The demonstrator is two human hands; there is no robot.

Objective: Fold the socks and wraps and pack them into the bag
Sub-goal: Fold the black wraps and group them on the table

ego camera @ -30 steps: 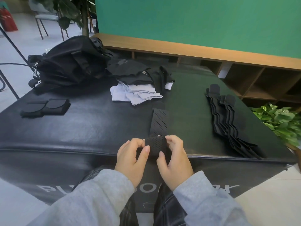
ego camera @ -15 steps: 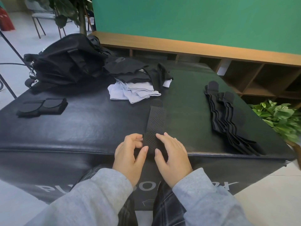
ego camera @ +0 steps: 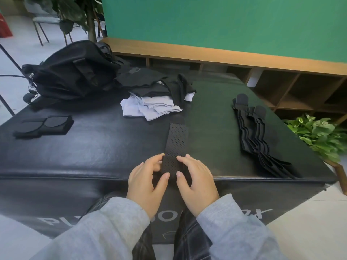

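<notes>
black padded bench point(ego camera: 93, 156) filling the view, front edge right under both hands, bare stretches at 9 and between 1 and 2 o'clock for laying work out. bag point(ego camera: 71, 74) at 10 o'clock, far corner, a long reach. socks point(ego camera: 150, 107) piled at 12. unfolded wraps point(ego camera: 257, 136) at 2 o'clock; folded wrap point(ego camera: 43, 125) at 9. perforated strap point(ego camera: 176, 141) now rolled further than a second ago, flat tail shorter, pointing to 12. left hand point(ego camera: 146, 182) and right hand point(ego camera: 197, 182) curled round the roll, pinching it at the near edge. likely a few more turns to finish.
</notes>
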